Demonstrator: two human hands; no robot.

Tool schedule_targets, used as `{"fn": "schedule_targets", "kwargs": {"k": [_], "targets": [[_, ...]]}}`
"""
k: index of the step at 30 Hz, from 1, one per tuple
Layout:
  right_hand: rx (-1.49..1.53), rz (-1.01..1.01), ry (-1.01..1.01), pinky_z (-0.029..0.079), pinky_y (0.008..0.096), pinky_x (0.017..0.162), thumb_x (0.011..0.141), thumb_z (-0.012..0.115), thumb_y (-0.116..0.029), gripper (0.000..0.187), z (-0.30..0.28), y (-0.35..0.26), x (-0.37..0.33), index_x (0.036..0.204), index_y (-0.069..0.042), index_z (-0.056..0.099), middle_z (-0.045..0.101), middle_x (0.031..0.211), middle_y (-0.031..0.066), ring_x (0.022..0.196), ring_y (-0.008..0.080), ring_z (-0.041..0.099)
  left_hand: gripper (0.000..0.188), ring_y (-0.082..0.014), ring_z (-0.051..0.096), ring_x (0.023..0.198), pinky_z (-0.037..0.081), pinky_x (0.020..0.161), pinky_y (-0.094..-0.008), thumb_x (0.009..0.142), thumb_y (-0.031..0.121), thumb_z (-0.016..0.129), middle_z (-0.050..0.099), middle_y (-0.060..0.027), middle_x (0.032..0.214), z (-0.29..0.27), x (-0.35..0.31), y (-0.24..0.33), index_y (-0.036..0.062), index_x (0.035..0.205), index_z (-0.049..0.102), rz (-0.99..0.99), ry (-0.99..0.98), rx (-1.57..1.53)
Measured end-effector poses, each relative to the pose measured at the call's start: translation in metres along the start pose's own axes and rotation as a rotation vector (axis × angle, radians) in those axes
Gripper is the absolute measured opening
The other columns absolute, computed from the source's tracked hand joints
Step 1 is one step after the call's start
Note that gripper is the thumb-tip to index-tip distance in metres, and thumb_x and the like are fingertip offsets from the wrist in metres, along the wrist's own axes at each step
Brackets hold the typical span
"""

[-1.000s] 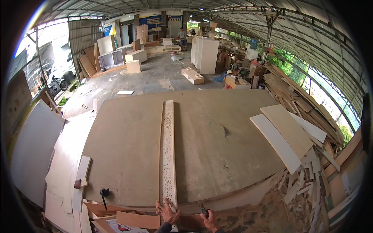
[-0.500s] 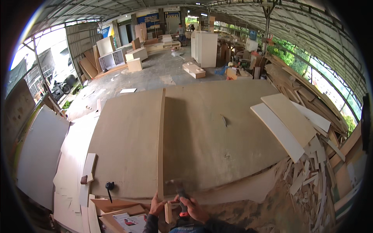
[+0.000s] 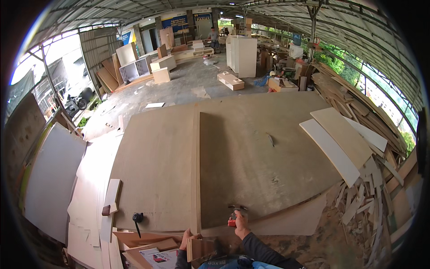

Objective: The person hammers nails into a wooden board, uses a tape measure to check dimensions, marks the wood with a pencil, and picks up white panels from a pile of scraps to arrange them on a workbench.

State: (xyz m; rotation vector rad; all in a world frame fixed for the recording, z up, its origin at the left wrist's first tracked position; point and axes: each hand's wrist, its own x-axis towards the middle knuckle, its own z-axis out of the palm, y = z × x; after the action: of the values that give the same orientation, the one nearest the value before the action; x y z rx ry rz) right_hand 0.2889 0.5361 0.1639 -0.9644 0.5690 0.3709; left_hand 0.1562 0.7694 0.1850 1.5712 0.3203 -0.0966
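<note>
It's a woodworking shop, open at the sides: a corrugated roof runs overhead on metal posts, and I see trees past the edge. A pale cabinet and boxes stand on the grey floor, brown boards lean at left, scrap wood lies heaped right of the tabletop.

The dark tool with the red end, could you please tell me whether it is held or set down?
Held: the right hand is closed around the dark tool, with its red end showing beside the hand.
</note>
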Motion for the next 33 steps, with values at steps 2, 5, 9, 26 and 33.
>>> {"fn": "schedule_targets", "kwargs": {"k": [2,5,9,26,33], "targets": [[0.072,-0.106,0.068,0.054,0.0362,0.048,0.092,0.061,-0.027,0.021,-0.001,0.007,0.008,0.085,-0.007,0.056,0.056,0.071,0.0053,0.057,0.0197,0.061,0.036,-0.0152,0.061,0.072,0.052,0.062,-0.0302,0.074,0.004,0.068,0.063,-0.0087,0.085,-0.002,0.002,-0.004,-0.0059,0.106,0.054,-0.025,0.026,0.017],[0.114,-0.1,0.082,0.055,0.0378,0.049,0.093,0.06,-0.024,0.021,0.003,0.016,0.005,0.084,-0.006,0.053,0.053,0.074,0.0053,0.059,0.02,0.06,0.034,-0.0154,0.061,0.071,0.052,0.061,-0.0307,0.073,0.005,0.069,0.061,-0.0102,0.082,0.005,0.001,-0.008,-0.0073,0.1,0.052,-0.142,0.11,-0.131],[0.102,-0.094,0.093,0.054,0.0366,0.051,0.093,0.061,-0.025,0.024,0.012,0.025,0.0,0.085,-0.005,0.053,0.053,0.077,0.0053,0.06,0.0194,0.059,0.037,-0.0159,0.061,0.07,0.051,0.058,-0.031,0.073,0.009,0.072,0.06,-0.0112,0.08,0.021,0.008,-0.024,-0.008,0.097,0.05,-0.058,0.159,0.001],[-0.323,-0.259,0.167,0.049,0.0305,0.041,0.097,0.051,-0.046,0.046,-0.004,0.061,0.008,0.112,-0.003,0.048,0.059,0.105,0.0136,0.062,0.0194,0.064,0.044,-0.0284,0.068,0.078,0.053,0.075,-0.0383,0.067,0.023,0.069,0.07,-0.0177,0.089,0.056,0.003,0.047,0.0008,0.104,0.064,-0.183,0.208,0.362],[-0.325,-0.098,0.015,0.042,0.0258,0.041,0.095,0.053,-0.05,0.048,0.022,0.029,-0.042,0.11,-0.005,0.049,0.06,0.078,0.0057,0.053,0.0129,0.057,0.035,-0.0207,0.066,0.071,0.053,0.068,-0.0344,0.07,0.014,0.068,0.068,-0.014,0.081,0.049,0.006,0.015,-0.0029,0.1,0.062,-0.076,0.155,0.103]]}}
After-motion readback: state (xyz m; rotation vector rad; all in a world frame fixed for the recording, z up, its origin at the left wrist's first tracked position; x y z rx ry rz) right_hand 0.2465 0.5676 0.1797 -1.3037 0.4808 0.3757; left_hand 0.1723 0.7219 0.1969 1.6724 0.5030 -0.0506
